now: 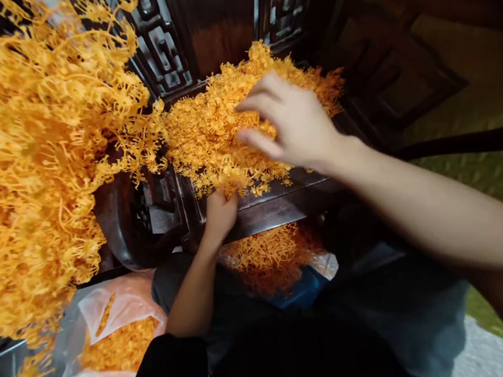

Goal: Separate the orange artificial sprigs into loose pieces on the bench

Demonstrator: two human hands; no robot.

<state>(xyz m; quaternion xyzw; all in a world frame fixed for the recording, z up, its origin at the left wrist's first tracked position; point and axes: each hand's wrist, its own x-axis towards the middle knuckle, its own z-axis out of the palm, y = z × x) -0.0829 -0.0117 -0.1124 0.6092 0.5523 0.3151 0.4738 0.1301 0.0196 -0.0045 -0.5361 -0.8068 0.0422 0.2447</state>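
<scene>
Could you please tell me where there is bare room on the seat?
A narrow strip of the dark seat lies bare between the orange pile and the front edge, right of the left hand. Behind, the pile crowds it beneath the right hand.
</scene>
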